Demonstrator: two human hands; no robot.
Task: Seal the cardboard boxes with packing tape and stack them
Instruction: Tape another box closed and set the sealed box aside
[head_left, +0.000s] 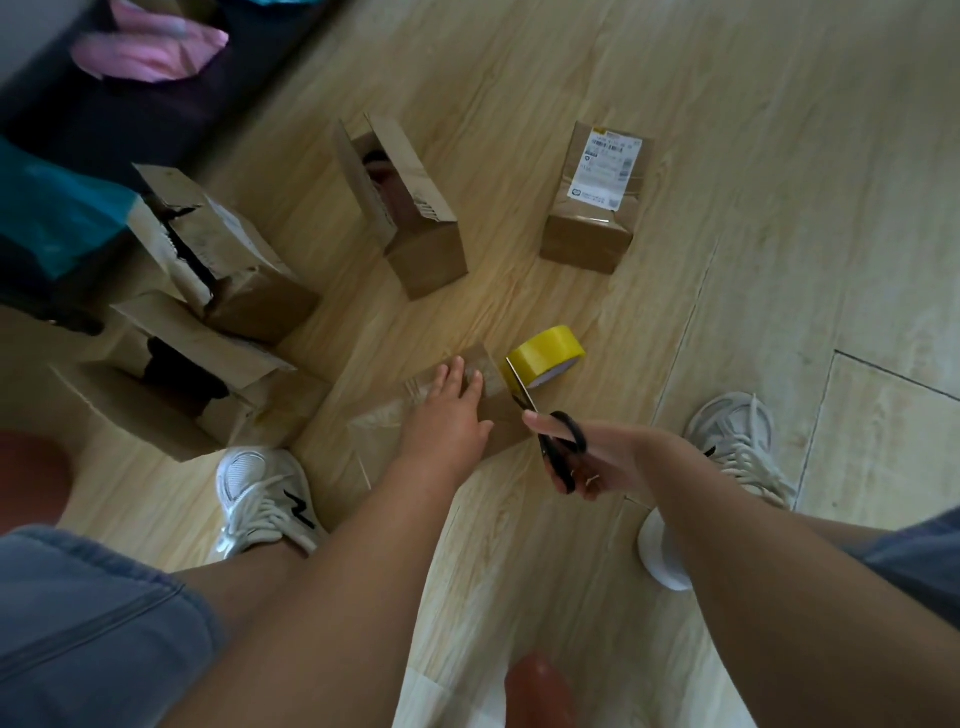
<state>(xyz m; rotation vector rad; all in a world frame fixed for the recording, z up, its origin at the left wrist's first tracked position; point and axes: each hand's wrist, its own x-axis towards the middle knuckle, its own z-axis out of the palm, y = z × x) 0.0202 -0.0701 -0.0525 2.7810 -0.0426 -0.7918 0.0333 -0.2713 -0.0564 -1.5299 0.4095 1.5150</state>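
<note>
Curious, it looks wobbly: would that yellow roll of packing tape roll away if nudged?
Probably: the yellow roll of packing tape seems to stand on its round rim, so it could roll. The small cardboard box beside it would likely stop it.

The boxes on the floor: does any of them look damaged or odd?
Yes. The upper-left box has a ragged, torn top seam that gapes dark. The middle box stands with its flaps open. The labelled box looks intact.
</note>
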